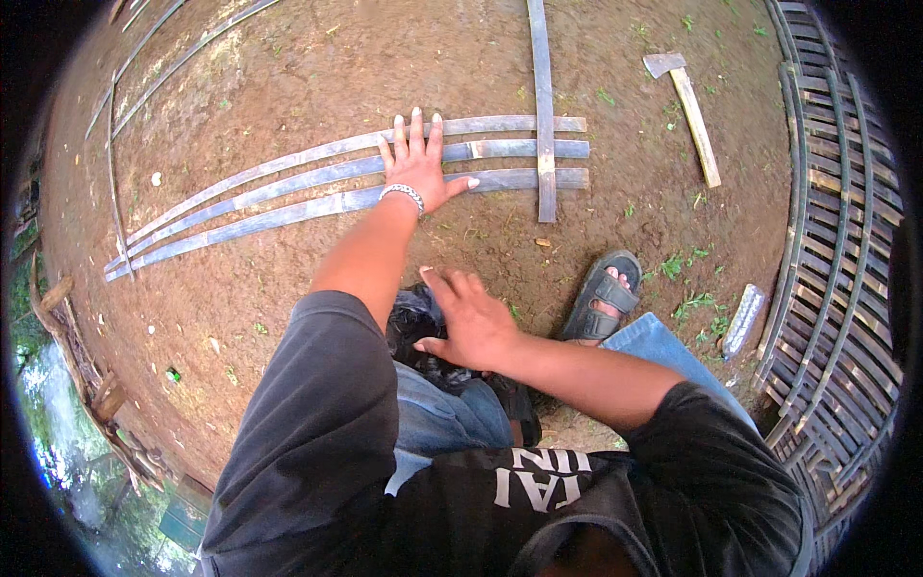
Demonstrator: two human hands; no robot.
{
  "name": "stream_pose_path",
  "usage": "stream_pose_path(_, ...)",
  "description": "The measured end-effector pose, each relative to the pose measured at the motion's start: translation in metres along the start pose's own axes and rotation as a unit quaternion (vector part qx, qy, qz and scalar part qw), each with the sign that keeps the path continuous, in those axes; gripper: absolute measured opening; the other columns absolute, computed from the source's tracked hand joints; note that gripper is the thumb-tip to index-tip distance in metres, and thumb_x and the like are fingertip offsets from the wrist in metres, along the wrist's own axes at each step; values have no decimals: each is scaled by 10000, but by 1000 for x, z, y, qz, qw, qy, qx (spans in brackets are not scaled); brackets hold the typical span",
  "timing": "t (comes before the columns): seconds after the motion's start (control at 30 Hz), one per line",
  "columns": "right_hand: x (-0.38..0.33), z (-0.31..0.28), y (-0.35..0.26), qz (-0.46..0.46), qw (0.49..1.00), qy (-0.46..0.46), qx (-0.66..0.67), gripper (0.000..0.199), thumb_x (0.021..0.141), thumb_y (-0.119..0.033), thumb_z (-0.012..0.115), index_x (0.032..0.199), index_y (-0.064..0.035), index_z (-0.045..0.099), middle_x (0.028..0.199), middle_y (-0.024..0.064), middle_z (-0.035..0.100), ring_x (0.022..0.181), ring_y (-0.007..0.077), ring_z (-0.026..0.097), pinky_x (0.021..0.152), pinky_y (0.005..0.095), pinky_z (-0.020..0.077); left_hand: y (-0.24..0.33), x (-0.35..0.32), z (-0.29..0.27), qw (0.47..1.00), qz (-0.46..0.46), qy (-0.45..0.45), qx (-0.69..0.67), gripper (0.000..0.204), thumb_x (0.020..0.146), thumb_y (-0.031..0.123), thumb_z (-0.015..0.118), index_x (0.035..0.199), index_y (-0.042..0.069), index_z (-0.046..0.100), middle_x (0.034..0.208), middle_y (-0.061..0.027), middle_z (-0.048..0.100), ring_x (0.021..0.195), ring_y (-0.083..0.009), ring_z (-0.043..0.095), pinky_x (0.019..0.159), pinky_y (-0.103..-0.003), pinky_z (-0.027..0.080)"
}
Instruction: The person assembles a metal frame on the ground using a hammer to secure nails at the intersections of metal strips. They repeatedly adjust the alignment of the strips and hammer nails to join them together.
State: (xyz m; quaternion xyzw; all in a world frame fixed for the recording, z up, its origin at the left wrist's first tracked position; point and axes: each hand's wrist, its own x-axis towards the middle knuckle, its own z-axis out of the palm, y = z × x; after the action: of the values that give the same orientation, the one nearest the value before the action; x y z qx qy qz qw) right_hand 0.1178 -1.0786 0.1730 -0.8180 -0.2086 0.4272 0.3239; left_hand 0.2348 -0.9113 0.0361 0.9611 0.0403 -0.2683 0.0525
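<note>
Weaving barely begun: three long grey bamboo strips (317, 183) lie at twelve o'clock, one crosswise strip (544, 106) laid. Left hand (415, 165) presses them, fingers spread; right hand (471, 322) hovers open, empty.

The 3 long bamboo strips (317, 183) look smooth, grey and faintly glossy, crossed by 1 similar slat (544, 106). The ground (317, 58) is rough, matt brown dirt. The hatchet (685, 106) has a pale wooden handle and dull metal head. The woven mat (836, 212) is coarse split bamboo.
</note>
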Motion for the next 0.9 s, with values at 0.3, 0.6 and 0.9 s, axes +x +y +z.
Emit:
stream_pose_path(0.3,-3,51,63,223,888,-97,389,325,877,-49,621,1195,-39,686,1168,177,690,1086,287,650,950,414,521,2,1,-12,1000,1,-30,-10,1273,776,798,658,1667,156,15,1732,-164,-47,1580,-427,-82,1241,-640,13)
stream_pose_path(0.6,-24,-51,64,204,755,-135,609,359,929,27,474,1219,-4,683,1160,110,722,1011,217,695,900,367,564,-2,0,-7,998,34,-2,-46,1323,748,843,628,1663,98,30,1729,-181,-59,1576,-439,-86,1219,-670,-30)
stream_pose_path(0.9,-71,-196,151,103,707,197,672,341,990,-1,401,1242,48,625,1178,203,713,1060,332,707,969,507,568,-3,-7,-8,998,43,-13,-46,1267,775,860,591,1658,98,96,1724,-194,-20,1566,-471,-60,1211,-681,-32)
